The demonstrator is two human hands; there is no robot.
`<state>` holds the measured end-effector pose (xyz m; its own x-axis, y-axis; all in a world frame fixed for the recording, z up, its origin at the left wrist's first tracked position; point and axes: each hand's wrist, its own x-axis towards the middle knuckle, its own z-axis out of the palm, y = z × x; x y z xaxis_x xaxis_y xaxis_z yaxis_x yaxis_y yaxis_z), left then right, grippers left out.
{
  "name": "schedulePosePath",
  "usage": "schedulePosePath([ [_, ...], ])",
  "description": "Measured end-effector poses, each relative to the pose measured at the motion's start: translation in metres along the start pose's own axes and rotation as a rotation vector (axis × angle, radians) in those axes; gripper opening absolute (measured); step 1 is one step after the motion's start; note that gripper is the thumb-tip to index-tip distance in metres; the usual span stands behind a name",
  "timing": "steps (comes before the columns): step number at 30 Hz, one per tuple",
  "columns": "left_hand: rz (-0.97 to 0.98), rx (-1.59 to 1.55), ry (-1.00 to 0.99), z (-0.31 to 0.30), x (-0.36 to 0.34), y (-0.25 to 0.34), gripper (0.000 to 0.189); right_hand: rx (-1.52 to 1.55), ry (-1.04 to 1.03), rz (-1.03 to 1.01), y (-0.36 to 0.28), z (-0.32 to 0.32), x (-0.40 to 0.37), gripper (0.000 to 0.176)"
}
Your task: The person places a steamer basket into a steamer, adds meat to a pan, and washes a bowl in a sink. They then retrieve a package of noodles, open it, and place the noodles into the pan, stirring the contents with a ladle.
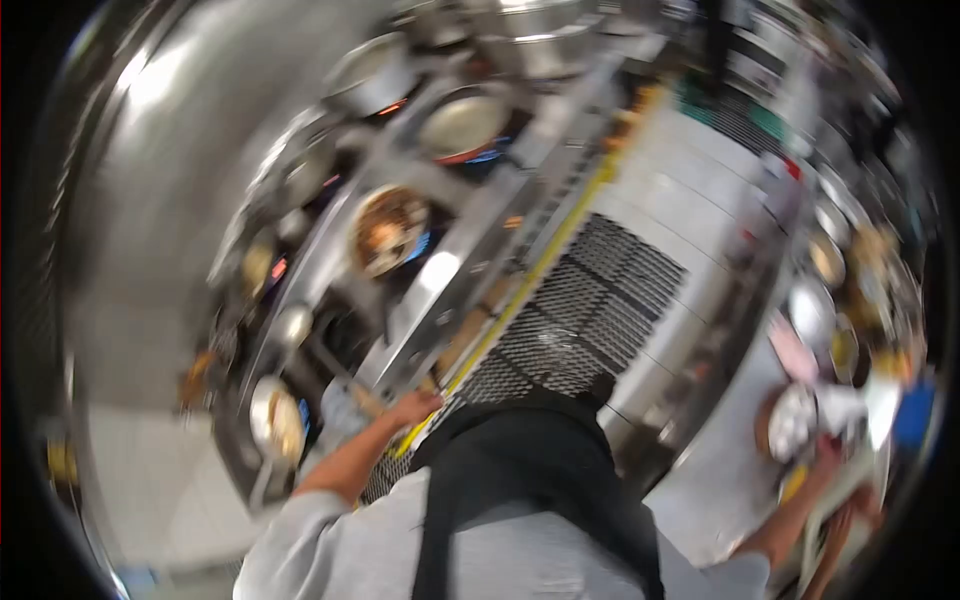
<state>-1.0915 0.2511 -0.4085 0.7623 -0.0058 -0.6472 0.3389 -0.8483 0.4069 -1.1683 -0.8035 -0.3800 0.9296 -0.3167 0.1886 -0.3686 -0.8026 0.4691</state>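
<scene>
Browned food [388, 232] in burner pan [357, 238], pale food [287, 428] in lower-left pan [259, 412]; wooden-ended handle [368, 402] at curled left hand [413, 405], right hand [827, 455] near brown-edged bowl [766, 425] of white contents [793, 422], finger closure on both blurred, cannot tell.

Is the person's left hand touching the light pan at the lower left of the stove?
Apart. The head view, though blurred, shows the left hand well to the right of the light pan, with a wide gap between them.
</scene>
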Motion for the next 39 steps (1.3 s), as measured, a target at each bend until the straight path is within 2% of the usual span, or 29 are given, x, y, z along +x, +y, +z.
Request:
schedulePosePath([
  [1, -0.135, -0.118, -0.088, 0.001, 0.001, -0.013, 0.055, 0.234, -0.153, 0.188, -0.010, 0.007, 0.015, 0.021],
  [2, -0.196, -0.197, -0.009, 0.008, -0.006, -0.013, 0.056, 0.296, -0.215, 0.258, -0.015, 0.016, 0.027, 0.022],
  [3, -0.202, -0.220, 0.055, 0.022, -0.005, -0.033, 0.057, 0.329, -0.245, 0.296, -0.019, 0.020, 0.035, 0.023],
  [6, -0.329, -0.306, 0.006, 0.021, -0.032, -0.013, 0.052, 0.368, -0.282, 0.358, -0.029, 0.020, 0.048, 0.026],
  [7, -0.351, -0.311, 0.003, 0.032, -0.035, -0.024, 0.052, 0.389, -0.292, 0.382, -0.034, 0.021, 0.049, 0.026],
  [9, -0.456, -0.359, -0.049, 0.032, -0.050, -0.018, 0.053, 0.575, -0.318, 0.469, -0.046, 0.016, 0.053, 0.028],
  [10, -0.537, -0.401, -0.100, 0.020, -0.062, -0.004, 0.055, 0.758, -0.320, 0.535, -0.051, 0.010, 0.059, 0.029],
  [11, -0.615, -0.443, -0.157, 0.013, -0.072, 0.007, 0.057, 1.072, -0.296, 0.639, -0.054, 0.007, 0.062, 0.030],
  [12, -0.599, -0.438, -0.088, 0.026, -0.079, -0.014, 0.064, 1.424, -0.248, 0.753, -0.054, 0.000, 0.067, 0.031],
  [14, -0.861, -0.702, 0.133, 0.041, -0.081, -0.041, 0.067, 1.999, -0.180, 0.940, -0.058, -0.016, 0.079, 0.032],
  [15, -0.985, -0.835, 0.241, 0.047, -0.078, -0.057, 0.068, 2.190, -0.185, 0.959, -0.059, -0.027, 0.086, 0.033],
  [16, -0.974, -1.061, 0.194, 0.058, -0.069, -0.100, 0.081, 2.370, -0.225, 0.921, -0.064, -0.038, 0.095, 0.034],
  [17, -0.958, -1.197, 0.309, 0.060, -0.064, -0.112, 0.089, 2.541, -0.306, 0.821, -0.071, -0.046, 0.108, 0.035],
  [18, -0.945, -1.337, 0.431, 0.059, -0.057, -0.124, 0.098, 2.702, -0.443, 0.668, -0.086, -0.054, 0.123, 0.036],
  [19, -0.836, -1.456, 0.472, 0.051, -0.055, -0.125, 0.099, 2.853, -0.629, 0.391, -0.104, -0.055, 0.139, 0.037],
  [20, -0.719, -1.571, 0.514, 0.037, -0.055, -0.117, 0.101, 2.771, -0.651, 0.491, -0.134, -0.083, 0.153, 0.035],
  [21, -0.654, -1.669, 0.544, 0.028, -0.052, -0.113, 0.098, 2.687, -0.676, 0.588, -0.180, -0.146, 0.165, 0.034],
  [22, -0.581, -1.767, 0.573, 0.021, -0.046, -0.115, 0.095, 2.608, -0.818, 0.387, -0.213, -0.176, 0.179, 0.031],
  [23, -0.526, -1.834, 0.520, 0.019, -0.039, -0.124, 0.091, 2.508, -0.944, 0.191, -0.251, -0.203, 0.190, 0.029],
  [25, -0.409, -1.961, 0.418, 0.019, -0.031, -0.141, 0.081, 2.407, -0.908, 0.367, -0.355, -0.316, 0.172, 0.025],
  [27, -0.471, -1.818, 0.443, 0.013, -0.029, -0.136, 0.080, 2.279, -1.081, 0.155, -0.441, -0.374, 0.149, 0.029],
  [28, -0.513, -1.784, 0.565, 0.004, -0.036, -0.126, 0.059, 2.182, -1.154, 0.067, -0.482, -0.393, 0.134, 0.029],
  [31, -0.348, -1.475, 0.935, 0.016, -0.034, -0.128, 0.030, 1.893, -1.423, -0.270, -0.595, -0.467, 0.065, 0.033],
  [32, -0.364, -1.481, 0.991, 0.008, -0.048, -0.113, 0.019, 1.740, -1.402, -0.373, -0.627, -0.500, 0.033, 0.033],
  [33, -0.376, -1.384, 1.023, 0.012, -0.057, -0.113, 0.019, 1.592, -1.370, -0.462, -0.654, -0.529, 0.001, 0.033],
  [35, -0.382, -1.181, 1.067, 0.022, -0.067, -0.105, 0.022, 1.422, -1.464, -0.760, -0.702, -0.561, -0.049, 0.036],
  [36, -0.307, -1.237, 1.027, 0.000, -0.097, -0.079, 0.019, 1.419, -1.552, -0.874, -0.727, -0.569, -0.072, 0.039],
  [37, -0.263, -1.301, 0.963, -0.015, -0.111, -0.061, 0.018, 1.292, -1.561, -0.974, -0.749, -0.584, -0.088, 0.043],
  [39, -0.185, -1.418, 0.835, -0.034, -0.126, -0.036, 0.016, 1.306, -1.574, -1.016, -0.793, -0.596, -0.120, 0.050],
])
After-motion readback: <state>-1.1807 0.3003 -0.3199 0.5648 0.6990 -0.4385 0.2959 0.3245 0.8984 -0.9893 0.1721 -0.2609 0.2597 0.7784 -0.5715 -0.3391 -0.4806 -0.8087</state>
